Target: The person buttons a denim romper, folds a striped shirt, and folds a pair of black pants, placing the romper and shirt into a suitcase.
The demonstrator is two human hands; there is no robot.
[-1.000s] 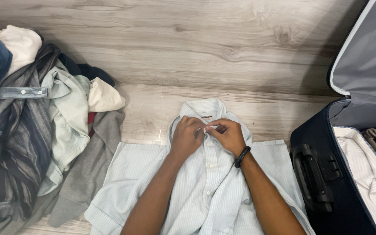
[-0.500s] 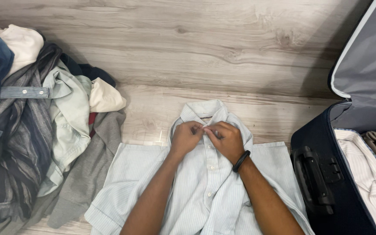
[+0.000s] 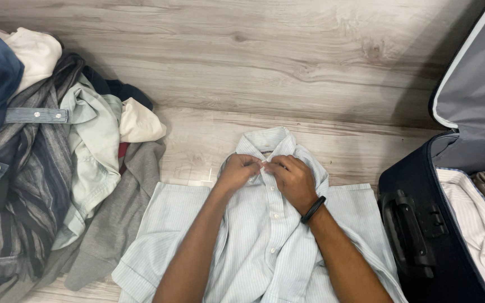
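Note:
A pale blue striped button-up shirt [image 3: 265, 247] lies front-up on the wooden floor [image 3: 265, 62], collar pointing away from me. My left hand [image 3: 237, 173] and my right hand [image 3: 292, 179] meet just below the collar, each pinching the shirt's front placket near the top button. A black band circles my right wrist. My fingers hide the top button.
A heap of clothes [image 3: 46, 163] in grey, denim, mint and white sits at the left. An open dark blue suitcase [image 3: 416, 224] stands at the right, its grey lid [image 3: 478, 78] raised, with folded striped and tan garments [image 3: 478, 219] inside.
Both hands stayed at the collar; the two front edges, held slightly apart a second ago, are now pulled together under my fingertips. The view shifted slightly.

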